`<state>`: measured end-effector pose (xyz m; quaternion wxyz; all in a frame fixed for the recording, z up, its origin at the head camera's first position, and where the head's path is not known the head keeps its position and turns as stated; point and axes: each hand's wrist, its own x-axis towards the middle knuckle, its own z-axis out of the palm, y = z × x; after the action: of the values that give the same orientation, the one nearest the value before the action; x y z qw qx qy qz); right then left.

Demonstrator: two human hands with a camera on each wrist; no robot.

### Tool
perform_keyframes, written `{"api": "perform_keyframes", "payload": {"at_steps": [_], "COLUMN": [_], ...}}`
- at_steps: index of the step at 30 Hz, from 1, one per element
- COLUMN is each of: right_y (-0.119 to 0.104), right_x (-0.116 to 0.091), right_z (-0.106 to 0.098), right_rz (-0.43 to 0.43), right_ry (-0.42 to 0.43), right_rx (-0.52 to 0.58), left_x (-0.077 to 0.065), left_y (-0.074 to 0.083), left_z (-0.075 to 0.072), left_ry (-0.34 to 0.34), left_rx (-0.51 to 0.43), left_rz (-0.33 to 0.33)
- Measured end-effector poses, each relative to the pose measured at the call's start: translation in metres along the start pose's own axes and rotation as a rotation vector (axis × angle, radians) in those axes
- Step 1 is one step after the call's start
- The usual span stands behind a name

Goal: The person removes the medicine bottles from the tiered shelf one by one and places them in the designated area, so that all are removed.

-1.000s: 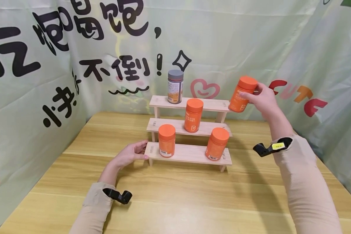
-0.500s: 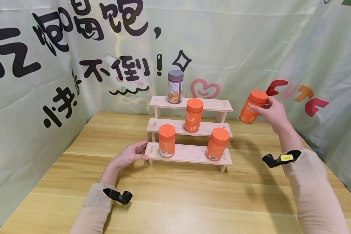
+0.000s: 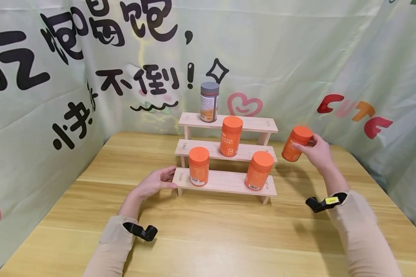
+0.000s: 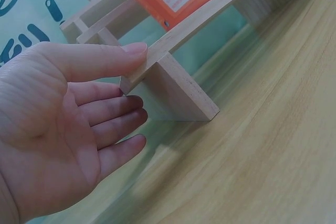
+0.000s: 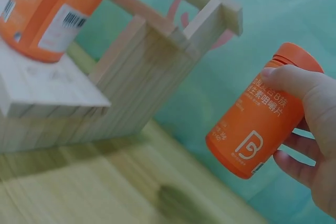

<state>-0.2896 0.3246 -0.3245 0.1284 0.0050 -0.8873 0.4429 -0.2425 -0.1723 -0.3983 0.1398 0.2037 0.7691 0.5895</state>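
Note:
My right hand (image 3: 319,154) grips an orange supplement bottle (image 3: 292,147), tilted and raised above the table to the right of a three-tier wooden shelf (image 3: 225,184). Its thumb lies across the front label under the lid in the right wrist view. At the shelf's lower left end, my left hand (image 3: 151,185) pinches the board's corner, thumb on top and index finger below; its other fingers extend loosely underneath. Two orange bottles stand on the bottom tier, one at left (image 3: 198,167) and one at right (image 3: 260,171). Another orange bottle (image 3: 231,137) occupies the middle tier.
A grey-lidded bottle (image 3: 209,103) stands on the top tier, toward the left. The shelf rests on a wood-grain table (image 3: 208,238). Behind hangs a pale green cloth (image 3: 291,46) with black lettering and coloured drawings.
My right hand has carried the orange bottle away from the top tier's right end, rightward and then down toward the table. The left hand stays at the shelf corner.

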Motion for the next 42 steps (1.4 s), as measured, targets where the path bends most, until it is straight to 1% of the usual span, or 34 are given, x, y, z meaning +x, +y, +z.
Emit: {"api": "perform_keyframes", "payload": {"at_steps": [5,11,17,26,38,42], "right_y": [0.013,0.028,0.039,0.045,0.048,0.05], "right_x": [-0.004,-0.006,-0.007,-0.008,-0.01,-0.01], "right_z": [0.007,0.013,0.018,0.024,0.023,0.022], "right_rz": [0.014,0.007,0.015,0.041,0.088,0.083], "right_ry": [0.014,0.034,0.031,0.02,0.012,0.002], "right_rx": [0.001,0.019,0.028,0.005,0.026,0.037], "left_x": [0.0,0.001,0.001,0.0,0.0,0.0], "left_y": [0.0,-0.001,-0.001,0.0,0.0,0.0], "left_z": [0.0,0.0,-0.001,-0.001,0.0,0.0], "left_ry": [-0.003,0.0,0.0,0.009,0.001,0.006], "left_rx": [0.0,0.003,-0.001,0.016,-0.002,-0.007], "left_rz": [-0.004,-0.001,-0.001,-0.005,-0.014,-0.019]}}
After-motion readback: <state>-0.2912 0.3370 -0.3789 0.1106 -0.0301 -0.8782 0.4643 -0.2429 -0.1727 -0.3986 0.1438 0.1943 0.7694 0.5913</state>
